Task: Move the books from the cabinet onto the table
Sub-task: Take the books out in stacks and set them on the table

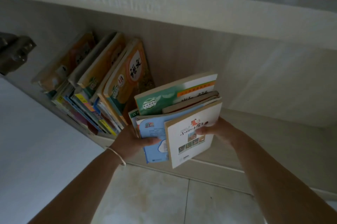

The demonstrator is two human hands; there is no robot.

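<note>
A small stack of books (177, 120) sits in the centre of the frame, gripped between both hands at the open front of the cabinet (237, 70). The left hand (131, 141) clasps the stack's lower left edge, thumb pressed on a pale blue cover. The right hand (217, 129) pinches the right edge of the white book on top, thumb on its cover.

The books in the stack are fanned and uneven, with the white one sliding low and a green one riding high. The step in hand looks like lifting this batch clear of the shelf. To do it well, it would help to square the edges first, get the fingers under the bottom book, and squeeze evenly so no thin volume slips out.

More books (94, 85) lean in a slanted row at centre left, inside the cabinet, so much of the job remains.

The worktop is not in view, unless the pale blurred surface at lower left is part of it; I cannot tell. A dark object at the far left edge is too dim to identify. The fingers behind the stack are hidden, and the tiled floor (155, 196) fills the bottom.
</note>
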